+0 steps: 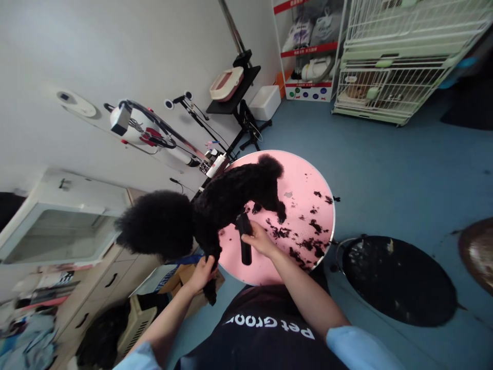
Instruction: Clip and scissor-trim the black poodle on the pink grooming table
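Observation:
A black curly-coated dog [227, 198] stands on a round pink grooming table [304, 180], its fluffy head at the left. My right hand [260, 240] is closed around a black clipper [244, 239], whose head touches the dog's belly. Closed on the dog's front leg [211, 290], my left hand [202, 272] holds it out past the table's near edge. Black clippings [298, 234] lie scattered over the pink top.
A large black bin [398, 280] sits on the blue floor to the right. White wire cages [393, 67] and a shelf stand at the back. A grooming arm, a dryer [133, 126] and a black stand [236, 95] line the wall; cabinets are at left.

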Available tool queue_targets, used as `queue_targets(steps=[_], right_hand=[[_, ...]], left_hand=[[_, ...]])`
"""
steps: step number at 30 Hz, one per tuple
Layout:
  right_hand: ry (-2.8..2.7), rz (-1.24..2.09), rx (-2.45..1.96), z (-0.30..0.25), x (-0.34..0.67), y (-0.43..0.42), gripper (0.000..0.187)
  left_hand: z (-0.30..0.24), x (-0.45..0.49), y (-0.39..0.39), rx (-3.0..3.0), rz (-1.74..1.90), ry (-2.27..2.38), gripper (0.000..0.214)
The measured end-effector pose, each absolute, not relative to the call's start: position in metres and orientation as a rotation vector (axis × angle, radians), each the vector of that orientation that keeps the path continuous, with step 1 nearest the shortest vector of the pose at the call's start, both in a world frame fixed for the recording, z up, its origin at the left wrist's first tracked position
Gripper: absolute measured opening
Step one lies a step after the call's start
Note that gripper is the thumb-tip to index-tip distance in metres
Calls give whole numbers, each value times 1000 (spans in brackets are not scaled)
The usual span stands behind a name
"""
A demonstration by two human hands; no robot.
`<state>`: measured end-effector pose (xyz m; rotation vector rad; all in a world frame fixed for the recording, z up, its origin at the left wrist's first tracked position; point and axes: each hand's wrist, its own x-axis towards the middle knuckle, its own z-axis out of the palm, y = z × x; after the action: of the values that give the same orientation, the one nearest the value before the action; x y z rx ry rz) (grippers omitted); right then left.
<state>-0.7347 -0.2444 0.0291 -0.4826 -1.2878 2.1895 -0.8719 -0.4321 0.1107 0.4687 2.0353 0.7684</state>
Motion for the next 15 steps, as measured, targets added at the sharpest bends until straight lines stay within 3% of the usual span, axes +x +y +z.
queue_targets(steps=[10, 15], right_hand=[[-1222, 2083, -566, 53, -736, -245, 41], [-1326, 2195, -538, 50, -735, -277, 30]], left_hand=[[105, -876, -440, 487, 784, 2030, 73], [106, -875, -438, 507, 770, 2044, 74]])
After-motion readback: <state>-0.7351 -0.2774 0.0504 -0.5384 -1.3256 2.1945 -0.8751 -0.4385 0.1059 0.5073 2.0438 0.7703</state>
